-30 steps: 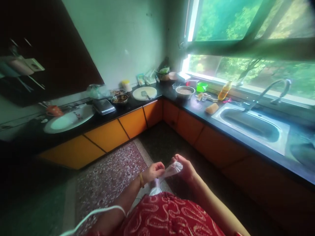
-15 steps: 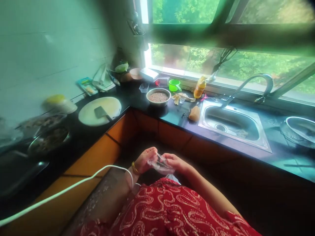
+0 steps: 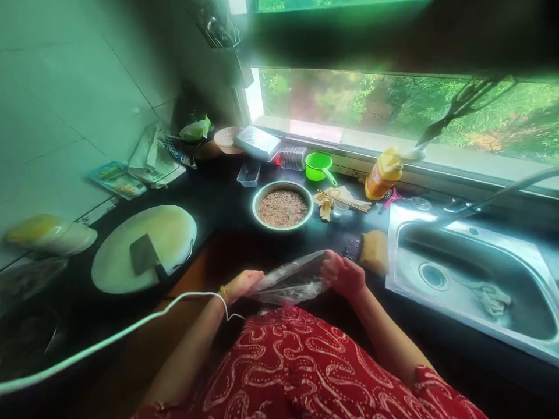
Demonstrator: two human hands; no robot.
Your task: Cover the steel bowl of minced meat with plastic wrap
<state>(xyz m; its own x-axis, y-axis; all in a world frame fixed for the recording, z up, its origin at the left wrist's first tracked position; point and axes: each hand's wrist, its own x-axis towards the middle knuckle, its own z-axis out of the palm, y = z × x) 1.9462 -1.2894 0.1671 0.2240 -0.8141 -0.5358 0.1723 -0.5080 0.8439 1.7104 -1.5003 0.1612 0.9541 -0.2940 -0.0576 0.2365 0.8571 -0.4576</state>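
Observation:
Between my hands stretches a clear, thin plastic sheet or bag [image 3: 292,280], held low in front of my red patterned top. My left hand [image 3: 245,285], with a yellow bangle at the wrist, is closed on its left end. The right end is gripped in my right hand [image 3: 345,274], its fingers curled in a fist. Just beyond the plastic, on the dark counter, stands a round metal bowl [image 3: 283,227] of brownish-pink minced filling [image 3: 282,208]. Whether the plastic is a bag, a glove or a film, I cannot tell.
Left lies a round pale board [image 3: 117,247] with a dark spatula [image 3: 145,256]. Behind the bowl are a green dipper [image 3: 318,167] and a clear tub [image 3: 248,174]. A yellow bottle [image 3: 383,174] and a brown block [image 3: 374,251] stand near the steel sink [image 3: 463,302]. A white cable [image 3: 131,329] crosses my left side.
My hands have moved apart, pulling the crumpled plastic out wide. The view has come closer to the counter, and the bowl appears larger.

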